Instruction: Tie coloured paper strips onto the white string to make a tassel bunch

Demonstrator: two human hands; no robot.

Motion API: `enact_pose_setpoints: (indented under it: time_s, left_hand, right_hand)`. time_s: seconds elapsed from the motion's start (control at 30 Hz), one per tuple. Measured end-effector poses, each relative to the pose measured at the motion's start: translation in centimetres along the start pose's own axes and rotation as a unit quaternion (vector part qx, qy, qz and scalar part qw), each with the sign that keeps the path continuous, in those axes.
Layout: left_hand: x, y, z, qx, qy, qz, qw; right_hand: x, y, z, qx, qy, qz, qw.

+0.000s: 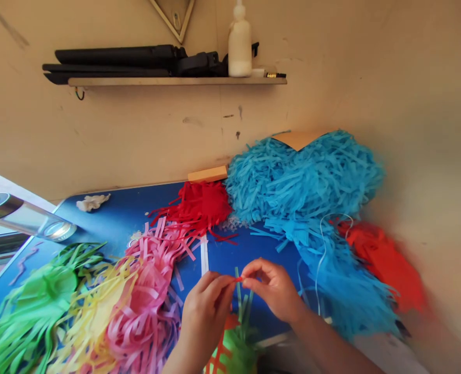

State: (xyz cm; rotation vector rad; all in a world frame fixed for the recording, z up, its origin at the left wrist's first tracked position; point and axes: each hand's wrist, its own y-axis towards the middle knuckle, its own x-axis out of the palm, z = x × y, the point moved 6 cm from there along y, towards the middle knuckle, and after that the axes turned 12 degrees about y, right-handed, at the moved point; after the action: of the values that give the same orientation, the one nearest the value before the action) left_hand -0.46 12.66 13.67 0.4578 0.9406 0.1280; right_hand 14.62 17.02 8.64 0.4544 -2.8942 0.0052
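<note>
Close together over the front of the blue table, my left hand (208, 306) and my right hand (272, 290) both pinch a small twisted piece of orange-red tissue paper (239, 280) between fingertips. Orange fringe strips (218, 358) and a green fringed tissue bunch (240, 349) show just below, partly hidden by my left hand; I cannot tell how they join the twist. Left of my hands lie pink (137, 322), yellow (94, 317) and green (39, 296) fringed tissue bunches. A red fringed bunch (209, 205) sits behind them.
Blue tissue fringe (312, 176) is heaped at the back right, with red tissue (390, 267) beyond it and a white cord (321, 265) across it. A clear bottle (31, 218) lies at the left. Above, a wall shelf (176, 81) carries a white bottle (240, 47) and black items.
</note>
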Motion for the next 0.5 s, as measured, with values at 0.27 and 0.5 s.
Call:
enact_pose_setpoints:
  time_s: [0.27,0.5]
  left_hand:
    - [0.5,0.0,0.2,0.064,0.044,-0.043,0.996]
    - [1.5,-0.3,0.0,0.068,0.031,-0.074,0.994]
  right_hand:
    - [0.1,-0.5,-1.5,-0.052,-0.143,-0.029,0.988]
    - [0.3,-1.0,-1.2,-0.056,-0.180,-0.078,0.979]
